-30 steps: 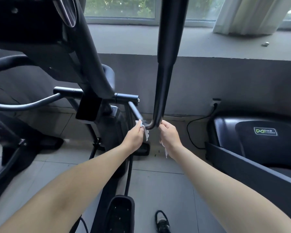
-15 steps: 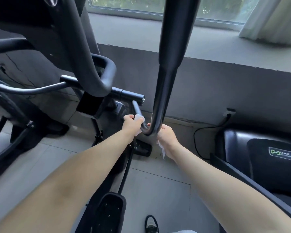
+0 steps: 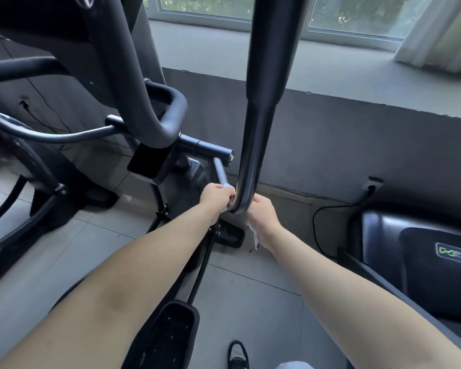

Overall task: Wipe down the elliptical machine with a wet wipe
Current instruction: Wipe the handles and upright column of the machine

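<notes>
- Our left hand clenches the white wet wipe on the black curved metal handlebar bend, at its 9 o'clock.
- Our right hand, at 3 o'clock, grips a white wipe tail — grey floor tiles lie open at 6.

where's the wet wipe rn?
Head view, centre: the wet wipe is at the lower bend of the black handlebar tube, gripped by the left hand and right hand, with a tail hanging below the right hand.

Crossbar just beside handlebar (wall behind)
</notes>
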`<move>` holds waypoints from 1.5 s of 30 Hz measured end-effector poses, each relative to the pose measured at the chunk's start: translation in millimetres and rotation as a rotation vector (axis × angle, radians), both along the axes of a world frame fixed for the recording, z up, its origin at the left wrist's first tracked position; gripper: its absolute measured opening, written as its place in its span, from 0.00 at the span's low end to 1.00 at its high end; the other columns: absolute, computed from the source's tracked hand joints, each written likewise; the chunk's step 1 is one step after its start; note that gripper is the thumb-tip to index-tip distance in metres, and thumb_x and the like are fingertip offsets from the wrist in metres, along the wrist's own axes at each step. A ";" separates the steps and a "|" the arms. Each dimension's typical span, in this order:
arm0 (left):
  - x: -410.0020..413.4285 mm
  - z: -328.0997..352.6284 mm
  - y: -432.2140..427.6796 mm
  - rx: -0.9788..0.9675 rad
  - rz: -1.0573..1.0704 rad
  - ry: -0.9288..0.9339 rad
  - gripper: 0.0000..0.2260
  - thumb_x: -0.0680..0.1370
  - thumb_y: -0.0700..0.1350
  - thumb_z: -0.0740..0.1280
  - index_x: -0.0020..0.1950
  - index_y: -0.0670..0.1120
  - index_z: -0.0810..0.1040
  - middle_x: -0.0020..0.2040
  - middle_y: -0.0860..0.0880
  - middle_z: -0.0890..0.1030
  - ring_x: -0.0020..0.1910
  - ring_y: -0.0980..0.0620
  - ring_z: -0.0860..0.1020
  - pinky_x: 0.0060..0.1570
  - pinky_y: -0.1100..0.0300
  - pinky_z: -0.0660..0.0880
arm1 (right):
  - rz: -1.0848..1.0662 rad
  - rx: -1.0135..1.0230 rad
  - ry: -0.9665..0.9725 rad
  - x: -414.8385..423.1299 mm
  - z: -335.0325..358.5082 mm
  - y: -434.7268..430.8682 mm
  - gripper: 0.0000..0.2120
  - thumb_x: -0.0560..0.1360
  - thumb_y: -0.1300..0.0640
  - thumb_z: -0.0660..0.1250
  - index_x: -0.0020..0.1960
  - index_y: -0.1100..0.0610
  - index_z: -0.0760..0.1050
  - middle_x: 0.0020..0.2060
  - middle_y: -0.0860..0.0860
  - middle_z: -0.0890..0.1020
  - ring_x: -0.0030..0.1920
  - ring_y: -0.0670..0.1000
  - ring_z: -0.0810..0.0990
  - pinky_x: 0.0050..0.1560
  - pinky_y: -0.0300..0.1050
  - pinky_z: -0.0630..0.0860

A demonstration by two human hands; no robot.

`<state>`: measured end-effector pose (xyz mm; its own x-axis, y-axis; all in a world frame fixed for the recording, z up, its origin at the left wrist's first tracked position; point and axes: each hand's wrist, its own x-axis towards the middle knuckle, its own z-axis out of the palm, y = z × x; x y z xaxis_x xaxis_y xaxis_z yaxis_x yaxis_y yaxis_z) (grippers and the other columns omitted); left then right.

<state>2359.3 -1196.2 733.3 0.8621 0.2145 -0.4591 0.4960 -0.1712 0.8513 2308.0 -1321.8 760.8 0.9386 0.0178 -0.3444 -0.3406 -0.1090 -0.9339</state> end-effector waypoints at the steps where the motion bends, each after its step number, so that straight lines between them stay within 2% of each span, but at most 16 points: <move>1: -0.7 1.2 -1.1 0.001 -0.014 -0.004 0.14 0.77 0.38 0.67 0.32 0.48 0.74 0.27 0.51 0.74 0.26 0.56 0.73 0.27 0.69 0.71 | 0.004 0.015 0.000 0.8 -0.3 -1.9 0.12 0.76 0.57 0.73 0.34 0.47 0.82 0.25 0.41 0.75 0.25 0.43 0.67 0.27 0.36 0.65; 3: -2.2 0.0 2.2 -0.052 -0.038 0.010 0.09 0.77 0.38 0.69 0.36 0.47 0.79 0.36 0.48 0.81 0.38 0.52 0.82 0.45 0.63 0.81 | 0.006 0.040 0.002 0.9 -0.9 -4.0 0.07 0.75 0.58 0.74 0.39 0.49 0.83 0.24 0.41 0.75 0.23 0.42 0.67 0.26 0.35 0.64; 5: -6.1 1.9 7.5 -0.097 -0.060 0.040 0.04 0.76 0.39 0.71 0.42 0.46 0.82 0.46 0.46 0.86 0.49 0.48 0.85 0.58 0.55 0.81 | -0.013 0.025 0.001 -1.0 -4.3 -3.6 0.03 0.74 0.58 0.73 0.43 0.50 0.83 0.26 0.41 0.76 0.25 0.44 0.67 0.26 0.36 0.65; 7: -10.5 3.1 11.2 -0.110 -0.075 0.042 0.02 0.75 0.39 0.72 0.47 0.45 0.82 0.49 0.46 0.87 0.50 0.49 0.85 0.55 0.57 0.82 | -0.025 -0.006 -0.003 -3.6 -8.8 -1.8 0.03 0.74 0.57 0.71 0.46 0.50 0.83 0.25 0.42 0.75 0.27 0.46 0.67 0.26 0.37 0.65; 10: -17.4 7.1 9.3 -0.043 -0.065 -0.030 0.02 0.76 0.39 0.71 0.45 0.44 0.79 0.44 0.49 0.84 0.45 0.52 0.82 0.38 0.66 0.78 | -0.019 -0.040 -0.014 -7.4 -9.6 -0.1 0.07 0.75 0.55 0.68 0.49 0.48 0.84 0.25 0.39 0.75 0.28 0.44 0.68 0.28 0.36 0.65; 13: -19.9 3.5 8.8 0.089 -0.070 -0.122 0.05 0.78 0.47 0.68 0.48 0.47 0.80 0.47 0.50 0.83 0.47 0.50 0.81 0.41 0.62 0.74 | -0.026 -0.079 -0.045 -11.9 -9.9 -0.1 0.08 0.76 0.52 0.68 0.52 0.44 0.84 0.31 0.37 0.79 0.32 0.42 0.71 0.34 0.37 0.67; 15: -25.8 10.2 9.2 0.178 -0.103 -0.160 0.06 0.80 0.50 0.65 0.51 0.50 0.81 0.48 0.52 0.83 0.44 0.54 0.80 0.40 0.66 0.71 | -0.047 -0.093 -0.050 -18.5 -9.0 -0.4 0.05 0.76 0.49 0.70 0.51 0.46 0.84 0.38 0.38 0.82 0.34 0.41 0.72 0.37 0.37 0.68; 18: -33.0 11.8 12.8 0.345 -0.245 -0.236 0.13 0.83 0.49 0.59 0.60 0.54 0.82 0.55 0.54 0.83 0.49 0.55 0.78 0.46 0.64 0.69 | -0.082 -0.170 -0.036 -30.4 -8.0 -1.1 0.06 0.76 0.57 0.66 0.45 0.51 0.82 0.44 0.46 0.86 0.33 0.43 0.72 0.38 0.40 0.68; 20: -42.8 10.6 19.0 0.383 -0.363 -0.316 0.16 0.84 0.46 0.56 0.65 0.55 0.81 0.61 0.56 0.82 0.56 0.54 0.76 0.52 0.62 0.67 | -0.097 -0.193 -0.042 -39.8 -6.0 3.0 0.09 0.76 0.58 0.64 0.43 0.53 0.82 0.43 0.48 0.86 0.31 0.42 0.72 0.37 0.40 0.67; 22: -51.3 7.3 28.8 0.347 -0.469 -0.410 0.18 0.84 0.43 0.55 0.65 0.56 0.80 0.59 0.57 0.82 0.57 0.55 0.77 0.54 0.62 0.70 | -0.118 -0.167 -0.045 -50.1 -3.1 11.4 0.09 0.76 0.56 0.65 0.43 0.53 0.83 0.39 0.49 0.86 0.30 0.40 0.73 0.36 0.39 0.68; 26: -59.5 10.4 42.1 0.158 -0.725 -0.576 0.11 0.83 0.38 0.54 0.53 0.43 0.76 0.48 0.44 0.77 0.46 0.46 0.73 0.52 0.55 0.72 | -0.122 -0.168 -0.055 -63.6 -0.4 34.5 0.11 0.76 0.57 0.63 0.47 0.48 0.85 0.36 0.48 0.86 0.44 0.45 0.81 0.43 0.43 0.73; 30: -42.0 -9.3 55.3 0.565 -0.706 -0.607 0.21 0.82 0.42 0.55 0.72 0.56 0.73 0.51 0.57 0.75 0.52 0.50 0.67 0.64 0.55 0.69 | -0.137 -0.285 -0.099 -71.4 -8.1 50.5 0.15 0.77 0.58 0.61 0.53 0.43 0.84 0.39 0.43 0.85 0.39 0.44 0.79 0.41 0.39 0.75; 33: -22.5 -24.6 55.0 0.548 -0.796 -0.651 0.25 0.77 0.39 0.50 0.71 0.53 0.71 0.52 0.57 0.71 0.45 0.43 0.73 0.55 0.44 0.76 | -0.295 -0.316 -0.099 -69.5 -9.2 49.5 0.04 0.77 0.54 0.67 0.52 0.50 0.78 0.43 0.44 0.82 0.44 0.48 0.79 0.41 0.39 0.73; 37: -4.5 -36.4 48.4 0.518 -0.771 -0.632 0.25 0.76 0.31 0.55 0.68 0.51 0.71 0.62 0.52 0.72 0.57 0.42 0.76 0.61 0.43 0.74 | -0.351 -0.182 -0.083 -51.1 -4.7 49.9 0.13 0.75 0.57 0.71 0.55 0.46 0.73 0.44 0.44 0.80 0.42 0.45 0.78 0.40 0.40 0.71; 41: 15.2 -43.8 51.9 0.473 -0.742 -0.551 0.24 0.82 0.33 0.57 0.76 0.51 0.71 0.79 0.50 0.65 0.76 0.46 0.66 0.75 0.54 0.62 | -0.334 -0.078 -0.098 -36.2 -15.9 57.2 0.15 0.74 0.61 0.73 0.58 0.48 0.75 0.42 0.44 0.80 0.38 0.43 0.76 0.38 0.38 0.70; 45: 28.4 -49.1 56.4 0.342 -0.680 -0.499 0.21 0.85 0.40 0.57 0.76 0.56 0.71 0.82 0.55 0.60 0.80 0.57 0.58 0.72 0.66 0.52 | -0.361 -0.038 -0.138 -30.7 -25.3 59.9 0.18 0.75 0.62 0.73 0.63 0.50 0.77 0.52 0.44 0.82 0.50 0.38 0.79 0.41 0.23 0.71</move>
